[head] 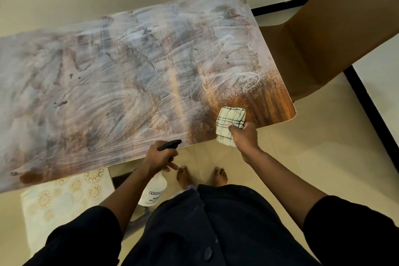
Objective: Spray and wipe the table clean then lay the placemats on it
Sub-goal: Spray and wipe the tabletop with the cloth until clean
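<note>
The wooden table (129,75) is smeared with whitish streaks over most of its top; only the near right corner shows bare brown wood. My right hand (245,136) grips a folded cream cloth (230,120) with dark stitched lines, pressed on the table near that corner at the front edge. My left hand (160,158) holds a white spray bottle (152,192) by its black trigger head, at the table's near edge, with the bottle body hanging below the tabletop. A pale placemat with gold round patterns (64,196) lies low at the left, partly under the table edge.
A brown chair (323,34) stands at the table's right end. The floor is pale tile with a black strip (371,119) at the right. My bare feet (203,177) stand close to the table's front edge.
</note>
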Motion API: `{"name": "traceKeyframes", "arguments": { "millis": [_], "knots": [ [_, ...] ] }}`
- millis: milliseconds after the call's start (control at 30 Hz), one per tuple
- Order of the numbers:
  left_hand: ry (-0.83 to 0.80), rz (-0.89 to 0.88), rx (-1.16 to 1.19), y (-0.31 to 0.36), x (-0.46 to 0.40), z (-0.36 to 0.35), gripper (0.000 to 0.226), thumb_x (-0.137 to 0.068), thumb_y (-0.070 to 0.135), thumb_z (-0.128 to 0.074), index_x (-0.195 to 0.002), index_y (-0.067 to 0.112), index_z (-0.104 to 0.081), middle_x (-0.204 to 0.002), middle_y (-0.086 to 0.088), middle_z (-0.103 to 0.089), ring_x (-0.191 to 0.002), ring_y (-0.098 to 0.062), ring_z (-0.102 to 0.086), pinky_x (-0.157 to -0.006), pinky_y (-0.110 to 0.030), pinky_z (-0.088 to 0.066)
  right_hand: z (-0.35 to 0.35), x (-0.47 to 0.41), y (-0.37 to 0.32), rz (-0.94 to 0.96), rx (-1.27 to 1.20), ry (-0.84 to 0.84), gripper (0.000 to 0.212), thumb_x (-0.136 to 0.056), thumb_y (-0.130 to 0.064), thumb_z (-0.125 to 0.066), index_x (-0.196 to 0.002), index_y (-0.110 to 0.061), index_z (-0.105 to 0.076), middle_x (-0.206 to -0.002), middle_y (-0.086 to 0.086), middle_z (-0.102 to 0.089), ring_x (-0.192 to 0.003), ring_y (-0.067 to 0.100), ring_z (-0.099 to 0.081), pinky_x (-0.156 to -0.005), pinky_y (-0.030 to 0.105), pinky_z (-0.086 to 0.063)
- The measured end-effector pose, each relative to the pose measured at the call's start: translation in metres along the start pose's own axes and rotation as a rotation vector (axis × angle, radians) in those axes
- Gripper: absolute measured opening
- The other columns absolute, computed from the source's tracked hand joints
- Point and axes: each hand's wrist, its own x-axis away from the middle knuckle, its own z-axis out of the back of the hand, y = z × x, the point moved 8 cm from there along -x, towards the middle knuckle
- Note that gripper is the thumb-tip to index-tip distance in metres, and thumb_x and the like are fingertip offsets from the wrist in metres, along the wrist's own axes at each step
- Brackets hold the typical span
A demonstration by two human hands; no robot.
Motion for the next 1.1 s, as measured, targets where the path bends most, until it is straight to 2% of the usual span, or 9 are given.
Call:
{"name": "traceKeyframes", "arguments": {
  "millis": [167, 300, 400, 500, 600, 833, 933, 1033, 1100],
  "knots": [
    [0.062, 0.010, 0.131, -0.015, 0.006, 0.019, 0.038, -0.096, -0.003, -0.060, -0.130, 0.012, -0.066, -0.075, -0.017, -0.060, -0.072, -0.048, -0.077, -0.039, -0.028, -0.042, -0.019, 0.003, -0.002, -0.009, 0.032, -0.050, 0.017, -0.088, -0.022, -0.071, -0.105, -0.018, -0.074, -0.102, -0.003, -0.078, -0.088, 0.020, -0.075, -0.084, 0.050, -0.062],
    [0.120, 0.043, 0.152, -0.034, 0.014, 0.034, 0.021, -0.094, -0.003, -0.059, -0.114, -0.004, -0.068, -0.065, -0.012, -0.059, -0.071, -0.049, -0.076, -0.039, -0.026, -0.041, -0.033, 0.005, -0.002, -0.016, 0.052, -0.090, 0.023, -0.084, -0.027, -0.072, -0.104, -0.017, -0.074, -0.100, -0.003, -0.078, -0.087, 0.021, -0.076, -0.082, 0.052, -0.063],
    [0.149, 0.040, 0.152, -0.046, 0.019, 0.045, 0.016, -0.095, -0.003, -0.059, -0.109, -0.002, -0.069, -0.057, -0.007, -0.060, -0.067, -0.047, -0.075, -0.040, -0.026, -0.042, -0.045, 0.005, 0.002, -0.020, 0.079, -0.112, 0.032, -0.076, -0.037, -0.070, -0.102, -0.018, -0.073, -0.098, -0.004, -0.078, -0.086, 0.023, -0.075, -0.081, 0.053, -0.062],
    [0.186, 0.040, 0.191, -0.054, 0.022, 0.060, 0.023, -0.096, -0.003, -0.058, -0.111, 0.011, -0.069, -0.059, -0.005, -0.059, -0.069, -0.046, -0.076, -0.040, -0.027, -0.043, -0.061, 0.012, -0.004, -0.001, 0.107, -0.126, 0.020, -0.079, -0.034, -0.070, -0.094, -0.022, -0.074, -0.097, -0.003, -0.078, -0.086, 0.023, -0.075, -0.081, 0.053, -0.062],
    [0.205, 0.051, 0.243, -0.062, 0.024, 0.073, 0.029, -0.096, -0.003, -0.057, -0.110, 0.019, -0.070, -0.064, -0.009, -0.058, -0.070, -0.046, -0.076, -0.040, -0.026, -0.041, -0.076, 0.020, -0.013, 0.020, 0.114, -0.131, 0.004, -0.090, -0.020, -0.071, -0.091, -0.024, -0.071, -0.099, -0.001, -0.077, -0.087, 0.022, -0.075, -0.083, 0.052, -0.062],
    [0.224, 0.104, 0.212, -0.089, 0.020, 0.102, 0.007, -0.092, -0.001, -0.061, -0.092, -0.004, -0.067, -0.067, -0.017, -0.060, -0.064, -0.047, -0.074, -0.040, -0.025, -0.038, -0.113, 0.032, -0.030, 0.033, 0.169, -0.113, 0.011, -0.095, -0.019, -0.070, -0.105, -0.015, -0.071, -0.101, 0.001, -0.074, -0.090, 0.023, -0.073, -0.082, 0.046, -0.063],
    [0.237, 0.132, 0.245, -0.101, 0.019, 0.116, 0.008, -0.091, 0.001, -0.061, -0.088, -0.004, -0.067, -0.073, -0.025, -0.062, -0.063, -0.045, -0.073, -0.041, -0.025, -0.036, -0.131, 0.036, -0.031, 0.035, 0.208, -0.131, 0.020, -0.091, -0.027, -0.072, -0.107, -0.015, -0.073, -0.101, 0.002, -0.076, -0.087, 0.023, -0.074, -0.079, 0.051, -0.063],
    [0.242, 0.124, 0.232, -0.108, 0.023, 0.128, 0.019, -0.078, 0.014, -0.064, -0.075, -0.005, -0.063, -0.073, -0.034, -0.061, -0.059, -0.042, -0.072, -0.043, -0.026, -0.035, -0.148, 0.038, -0.032, 0.054, 0.244, -0.144, 0.019, -0.091, -0.027, -0.071, -0.105, -0.016, -0.074, -0.101, 0.002, -0.077, -0.085, 0.022, -0.075, -0.077, 0.050, -0.064],
    [0.246, 0.125, 0.243, -0.112, 0.026, 0.136, 0.017, -0.078, 0.013, -0.063, -0.075, -0.004, -0.062, -0.069, -0.030, -0.057, -0.056, -0.039, -0.071, -0.043, -0.027, -0.035, -0.159, 0.040, -0.033, 0.077, 0.290, -0.144, 0.024, -0.089, -0.031, -0.070, -0.107, -0.014, -0.073, -0.100, 0.001, -0.077, -0.083, 0.020, -0.075, -0.076, 0.048, -0.064]
  ]
}}
